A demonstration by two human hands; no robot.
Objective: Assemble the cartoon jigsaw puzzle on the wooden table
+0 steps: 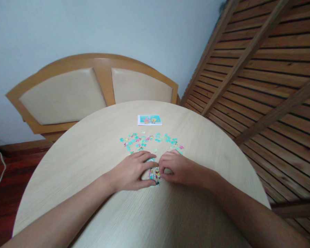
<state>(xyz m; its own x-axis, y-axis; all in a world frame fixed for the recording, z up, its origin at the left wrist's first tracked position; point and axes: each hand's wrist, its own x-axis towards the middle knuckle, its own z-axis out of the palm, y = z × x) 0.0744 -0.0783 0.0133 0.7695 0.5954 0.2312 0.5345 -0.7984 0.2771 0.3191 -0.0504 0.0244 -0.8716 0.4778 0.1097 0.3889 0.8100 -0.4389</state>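
A partly joined jigsaw puzzle (pixel 152 174) with a yellow cartoon figure lies on the table between my hands. My left hand (pixel 134 170) rests over its left side, fingers spread and thumb apart at the lower edge, covering much of it. At the right edge of the puzzle, my right hand (pixel 174 167) is closed in a pinch. What sits between those fingertips is mostly hidden, though it appears to be a jigsaw piece. Loose jigsaw pieces (pixel 140 140), turquoise, pink and yellow, are scattered just beyond both hands.
Farther back on the round wooden table (pixel 98 137) lies a small picture card (pixel 151 120) showing a pink and a yellow cartoon figure. A chair with cream panels (pixel 67 93) stands behind the table. Along the right is a slatted wooden screen (pixel 258 65).
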